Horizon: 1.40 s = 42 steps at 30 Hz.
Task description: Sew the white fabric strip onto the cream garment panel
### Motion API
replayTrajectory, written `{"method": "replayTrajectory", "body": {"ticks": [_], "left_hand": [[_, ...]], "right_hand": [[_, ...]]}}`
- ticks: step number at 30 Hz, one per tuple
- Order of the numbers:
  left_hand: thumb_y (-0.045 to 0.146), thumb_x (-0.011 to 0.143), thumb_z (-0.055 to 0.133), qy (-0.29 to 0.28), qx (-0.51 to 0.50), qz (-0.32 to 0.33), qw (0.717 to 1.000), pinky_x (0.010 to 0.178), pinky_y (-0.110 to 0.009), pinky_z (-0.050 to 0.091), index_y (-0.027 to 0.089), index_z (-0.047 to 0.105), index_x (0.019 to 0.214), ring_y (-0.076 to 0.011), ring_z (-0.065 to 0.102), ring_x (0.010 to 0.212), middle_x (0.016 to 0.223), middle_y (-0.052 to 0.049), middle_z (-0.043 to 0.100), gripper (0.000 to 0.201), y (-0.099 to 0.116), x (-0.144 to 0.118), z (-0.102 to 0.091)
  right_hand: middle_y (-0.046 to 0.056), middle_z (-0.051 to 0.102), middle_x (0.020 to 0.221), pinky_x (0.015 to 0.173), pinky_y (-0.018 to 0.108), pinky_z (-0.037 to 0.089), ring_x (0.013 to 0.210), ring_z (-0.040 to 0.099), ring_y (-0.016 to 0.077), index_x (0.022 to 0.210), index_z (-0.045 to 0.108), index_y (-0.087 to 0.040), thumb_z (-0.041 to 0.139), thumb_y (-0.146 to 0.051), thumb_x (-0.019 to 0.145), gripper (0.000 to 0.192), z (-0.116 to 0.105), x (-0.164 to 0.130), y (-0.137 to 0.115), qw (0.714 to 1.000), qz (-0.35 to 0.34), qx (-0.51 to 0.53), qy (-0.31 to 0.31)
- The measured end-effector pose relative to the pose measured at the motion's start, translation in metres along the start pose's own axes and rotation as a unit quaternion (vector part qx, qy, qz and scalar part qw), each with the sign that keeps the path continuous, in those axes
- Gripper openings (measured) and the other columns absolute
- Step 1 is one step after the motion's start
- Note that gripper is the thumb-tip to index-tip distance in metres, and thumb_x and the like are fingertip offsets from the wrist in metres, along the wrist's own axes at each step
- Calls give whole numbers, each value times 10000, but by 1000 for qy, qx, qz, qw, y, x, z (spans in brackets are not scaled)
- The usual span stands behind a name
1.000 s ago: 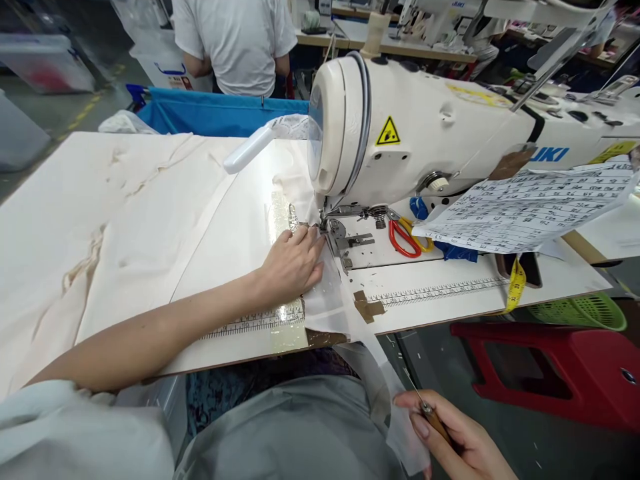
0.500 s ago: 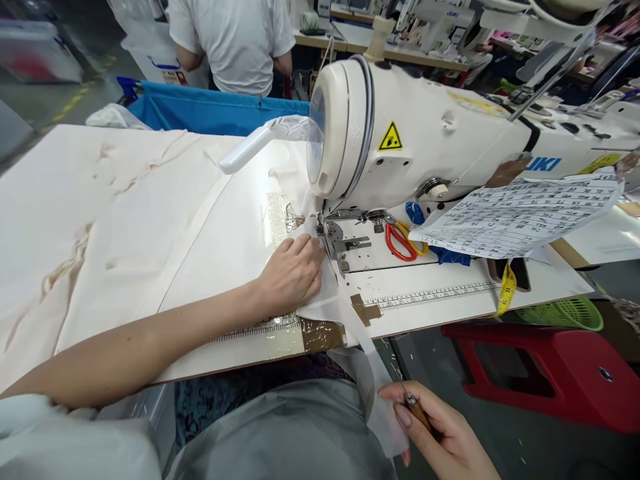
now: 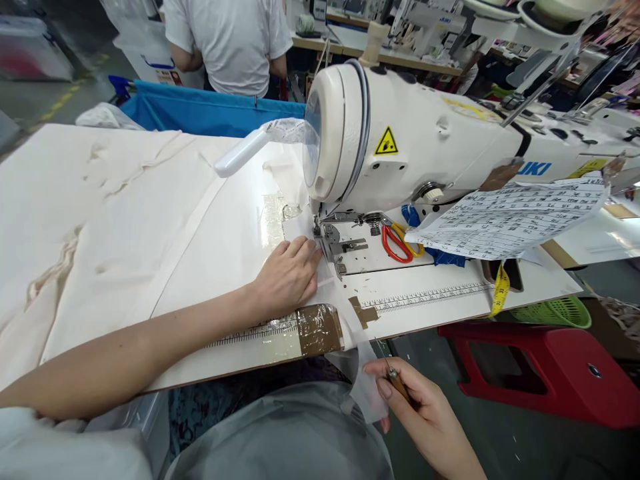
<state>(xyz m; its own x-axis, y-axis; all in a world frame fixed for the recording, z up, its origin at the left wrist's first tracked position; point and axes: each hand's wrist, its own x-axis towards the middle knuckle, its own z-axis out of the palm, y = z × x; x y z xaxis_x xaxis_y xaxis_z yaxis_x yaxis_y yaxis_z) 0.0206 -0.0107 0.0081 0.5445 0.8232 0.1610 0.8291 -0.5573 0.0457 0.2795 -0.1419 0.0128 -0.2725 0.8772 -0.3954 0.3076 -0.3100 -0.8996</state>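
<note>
A sheer white fabric strip [image 3: 347,308] runs from under the sewing machine's [image 3: 395,133] presser foot, over the table edge and down to my lap. My left hand [image 3: 290,275] bears on this strip just in front of the presser foot, fingers curled and close together. Below the edge, my right hand [image 3: 410,400] pinches the strip's hanging end between thumb and fingers. An awl [image 3: 399,385] with a wooden handle and thin metal point also sits in that hand, its point upward. My left fingertips are partly hidden from view.
Scissors [image 3: 396,244] with red and yellow handles lie beside the needle area. A handwritten sheet [image 3: 510,217] hangs off the machine. Cream fabric [image 3: 120,220] covers the table's left. Beyond are a blue cloth bin [image 3: 210,110] and a person [image 3: 227,47]; a red stool [image 3: 545,373] stands right.
My right hand has risen slightly and shifted left with the awl and the strip's end. My left hand stays by the presser foot; the strip has advanced a little past it.
</note>
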Motion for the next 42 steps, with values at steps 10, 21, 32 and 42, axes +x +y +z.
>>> {"method": "replayTrajectory", "body": {"ticks": [10,21,32,42], "left_hand": [[266,996,328,-1,9,-1,1000,975,-453,436,58,529,1302,-328,452,1243,1334,-199,536,421,1,1,-1],[293,1004,346,24,24,2,999,1021,-435,415,30,553,1281,-323,449,1222,1282,-189,559,434,2,3,0],[56,960,325,4,55,-18,998,868,-399,457,21,553,1293,-292,493,1043,1144,-187,597,405,-2,8,-4],[211,965,378,5,37,-3,999,914,-431,448,12,532,1327,-317,480,1119,1239,-194,567,441,-2,3,-3]], "right_hand": [[-9,611,634,563,264,502,537,620,158,1080,656,-198,542,-476,967,321,5,23,-8,998,-60,2,-7],[-2,634,753,570,266,512,527,636,137,1098,641,-193,546,-458,953,316,14,41,-24,997,-66,-15,26],[-13,677,697,600,320,574,623,744,224,1140,543,-180,676,-602,834,538,48,40,-26,968,46,246,-16],[-17,671,717,606,293,566,593,722,177,1116,558,-177,680,-618,840,534,54,37,-24,973,34,227,-9]]}}
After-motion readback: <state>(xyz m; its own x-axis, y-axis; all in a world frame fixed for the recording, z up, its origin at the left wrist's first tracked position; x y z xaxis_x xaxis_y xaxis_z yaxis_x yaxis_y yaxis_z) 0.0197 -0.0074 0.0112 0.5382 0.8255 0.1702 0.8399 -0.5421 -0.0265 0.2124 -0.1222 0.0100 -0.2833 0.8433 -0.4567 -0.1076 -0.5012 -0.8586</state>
